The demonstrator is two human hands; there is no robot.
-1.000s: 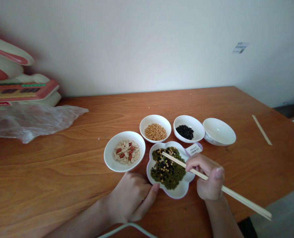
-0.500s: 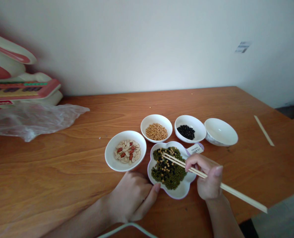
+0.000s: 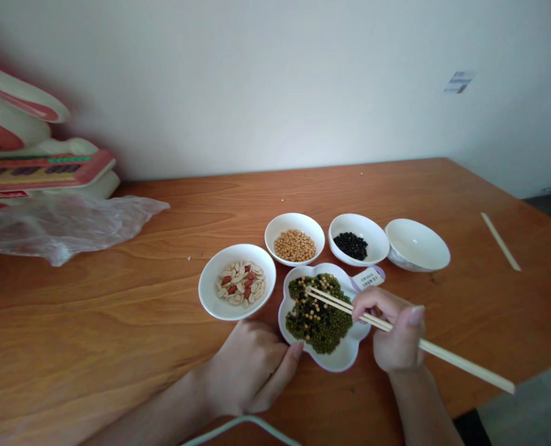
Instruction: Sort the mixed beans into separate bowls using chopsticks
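Note:
My right hand (image 3: 396, 334) grips a pair of wooden chopsticks (image 3: 340, 303), whose tips rest in the mixed green, black and yellow beans of a flower-shaped white dish (image 3: 344, 356). My left hand (image 3: 250, 368) rests on the table with fingers curled, its thumb against the dish's left rim. Behind the dish stand a bowl of peanuts (image 3: 237, 289), a bowl of yellow soybeans (image 3: 294, 238), a bowl of black beans (image 3: 358, 239) and a bowl with nothing in it (image 3: 417, 245).
A crumpled clear plastic bag (image 3: 66, 223) lies at the left of the wooden table (image 3: 117, 310), in front of a pink and white appliance (image 3: 33, 161). A single loose chopstick (image 3: 501, 241) lies at the right. A white wall runs along the back.
The chopstick tips have slid a little within the mixed beans and parted slightly. My left hand has stayed by the dish.

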